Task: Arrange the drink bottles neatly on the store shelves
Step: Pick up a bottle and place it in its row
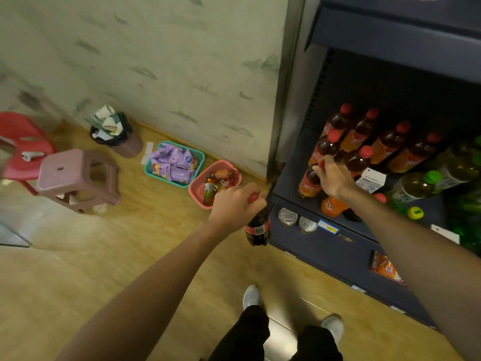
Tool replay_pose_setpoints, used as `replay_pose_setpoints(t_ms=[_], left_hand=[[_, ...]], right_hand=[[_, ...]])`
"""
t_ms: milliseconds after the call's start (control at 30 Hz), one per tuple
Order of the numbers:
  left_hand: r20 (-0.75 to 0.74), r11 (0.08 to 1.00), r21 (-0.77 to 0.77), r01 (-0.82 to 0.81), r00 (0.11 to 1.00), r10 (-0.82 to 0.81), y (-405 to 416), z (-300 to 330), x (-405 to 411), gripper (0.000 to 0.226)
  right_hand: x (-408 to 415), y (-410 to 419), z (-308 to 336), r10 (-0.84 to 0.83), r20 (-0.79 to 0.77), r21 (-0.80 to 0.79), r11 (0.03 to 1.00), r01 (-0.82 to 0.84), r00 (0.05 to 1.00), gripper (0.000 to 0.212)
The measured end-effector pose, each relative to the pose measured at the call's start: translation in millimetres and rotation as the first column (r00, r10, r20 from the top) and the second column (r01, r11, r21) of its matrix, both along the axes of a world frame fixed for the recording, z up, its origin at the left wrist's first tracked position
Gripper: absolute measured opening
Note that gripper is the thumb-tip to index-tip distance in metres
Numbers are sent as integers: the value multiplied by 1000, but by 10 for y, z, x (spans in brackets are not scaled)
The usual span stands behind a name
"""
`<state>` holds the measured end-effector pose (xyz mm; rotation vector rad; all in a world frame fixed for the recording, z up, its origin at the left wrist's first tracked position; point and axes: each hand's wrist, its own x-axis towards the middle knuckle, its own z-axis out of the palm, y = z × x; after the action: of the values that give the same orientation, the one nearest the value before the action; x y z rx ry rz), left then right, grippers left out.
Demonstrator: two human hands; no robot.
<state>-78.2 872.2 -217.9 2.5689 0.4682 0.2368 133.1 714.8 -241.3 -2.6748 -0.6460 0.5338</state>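
Your right hand (334, 177) is reaching into the dark blue shelf (289, 175), fingers curled around the red cap and neck of an orange-labelled tea bottle (309, 183) standing at the front left corner. Your left hand (235, 204) is closed around the red cap and neck of a dark cola bottle (257, 227), which hangs upright below your fist, just outside the shelf's left front edge and above the wooden floor.

To do this step well, you would likely steady the tea bottle upright, label facing out, and slide it back into line with the red-capped bottles (364, 131) behind it. That should open a front spot for the cola. Keep the cola hanging vertical and clear of the shelf edge until then.

Both your arms are stretched forward and down, the right one angled across the shelf front, the left one straighter and lower.

Further right on the same shelf lie green-capped bottles (426, 181) and a small white carton (372, 179). Two cans (296, 220) sit on the level below. On the floor to your left stand a pink basket (197, 191) holding more drinks, a teal basket (149, 170) of purple packets, a pink stool (78, 175) and a full bin (114, 131).
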Motion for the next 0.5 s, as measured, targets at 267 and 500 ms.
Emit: replay_pose_setpoints(t_ms=[267,500], left_hand=[[4,998,-14,65,998,-65,-148,57,306,27],[41,994,-4,110,993,-110,-389,162,507,19]], right_hand=[[63,-6,-19,-29,-64,28,999,31,998,30],[65,-113,128,-23,10,114,993,22,1000,40]])
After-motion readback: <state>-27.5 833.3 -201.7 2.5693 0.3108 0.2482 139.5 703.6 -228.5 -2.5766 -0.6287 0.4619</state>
